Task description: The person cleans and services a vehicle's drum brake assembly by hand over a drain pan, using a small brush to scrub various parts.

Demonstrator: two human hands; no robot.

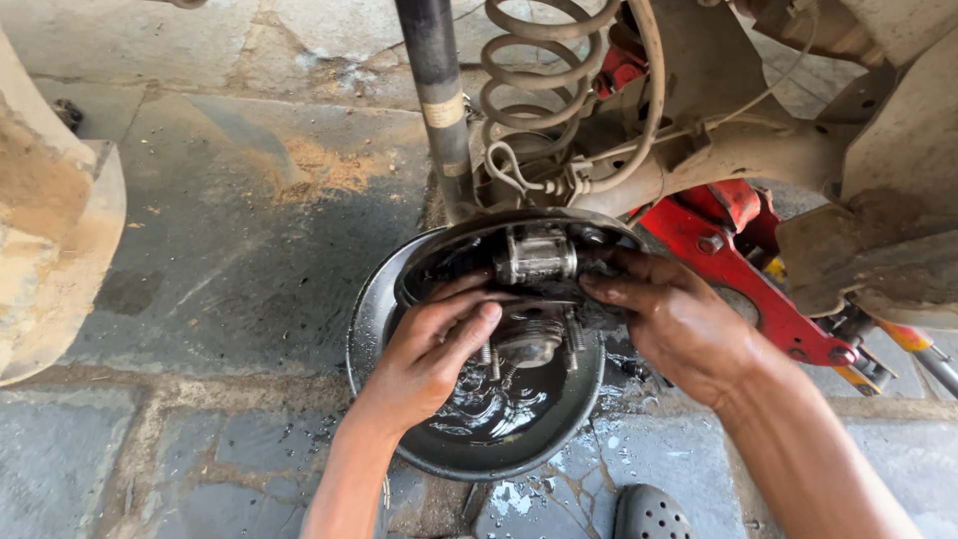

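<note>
A red jack is seen beside the black, oil-wet brake backing plate; a grey coil spring and a silver wheel cylinder are shown above grey stone paving

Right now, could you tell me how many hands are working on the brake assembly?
2. The left hand rests its fingers across the brake assembly from the left; the right hand grips it from the right, beside the red jack. No other hands show.
</note>
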